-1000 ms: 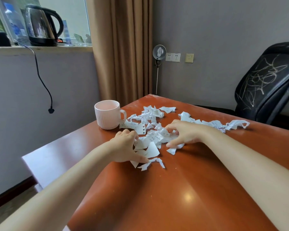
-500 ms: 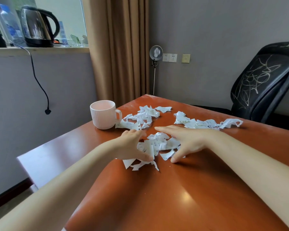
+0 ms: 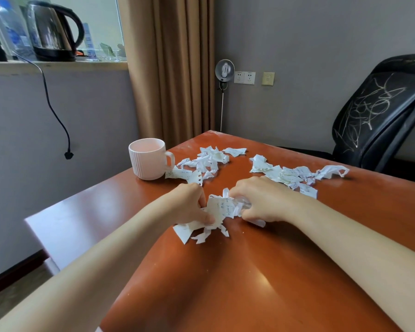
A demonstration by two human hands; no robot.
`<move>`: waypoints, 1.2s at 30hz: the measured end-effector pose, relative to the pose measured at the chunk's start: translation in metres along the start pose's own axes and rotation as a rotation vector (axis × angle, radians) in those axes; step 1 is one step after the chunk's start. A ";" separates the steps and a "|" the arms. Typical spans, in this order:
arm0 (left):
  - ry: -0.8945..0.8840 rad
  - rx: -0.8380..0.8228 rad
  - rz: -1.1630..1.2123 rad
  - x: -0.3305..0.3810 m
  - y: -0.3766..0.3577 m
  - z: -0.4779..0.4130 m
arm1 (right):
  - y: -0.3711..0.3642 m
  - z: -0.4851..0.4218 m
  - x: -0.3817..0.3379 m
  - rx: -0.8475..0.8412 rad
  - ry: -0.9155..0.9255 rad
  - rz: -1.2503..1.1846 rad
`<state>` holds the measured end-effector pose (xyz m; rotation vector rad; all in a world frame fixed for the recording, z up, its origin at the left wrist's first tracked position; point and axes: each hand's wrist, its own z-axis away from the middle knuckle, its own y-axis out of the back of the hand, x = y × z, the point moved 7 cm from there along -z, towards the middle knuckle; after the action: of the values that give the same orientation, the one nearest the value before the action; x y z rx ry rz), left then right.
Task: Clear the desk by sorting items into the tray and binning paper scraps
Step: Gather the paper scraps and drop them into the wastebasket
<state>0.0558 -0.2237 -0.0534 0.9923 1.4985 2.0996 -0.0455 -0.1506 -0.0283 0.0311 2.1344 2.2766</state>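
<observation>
Bare desk [image 3: 225, 288] spreads wide on the near side. In front of the mug [image 3: 149, 160], the left hand [image 3: 187, 204] and right hand [image 3: 264, 202] curl their fingers round a bunch of paper scraps [image 3: 222, 207]. More loose scraps [image 3: 285, 173] lie right of the mug, short of the desk's far corner.

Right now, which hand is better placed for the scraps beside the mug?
Left, probably. Both grip the middle bunch, but the left hand is nearer the mug and its scraps than the right hand.

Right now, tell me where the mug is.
In the head view, the pink ribbed mug stands upright near the desk's far left edge, handle toward the paper scraps, beyond the left hand.
</observation>
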 end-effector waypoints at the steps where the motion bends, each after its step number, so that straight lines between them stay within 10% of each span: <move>1: -0.006 0.004 0.007 0.000 -0.001 -0.001 | 0.000 0.000 0.001 0.007 -0.008 -0.005; 16: -0.061 0.121 0.143 -0.008 0.005 0.005 | 0.029 0.006 0.034 0.255 -0.206 -0.514; 22: -0.076 0.186 0.198 -0.012 0.016 0.012 | 0.013 0.014 0.041 0.003 -0.276 -0.824; 36: 0.145 0.009 -0.084 -0.039 0.004 0.042 | -0.009 0.038 0.032 -0.350 -0.227 -0.224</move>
<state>0.1129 -0.2230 -0.0544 0.7807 1.5901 2.1468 -0.0765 -0.1116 -0.0352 0.0407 1.5294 2.3458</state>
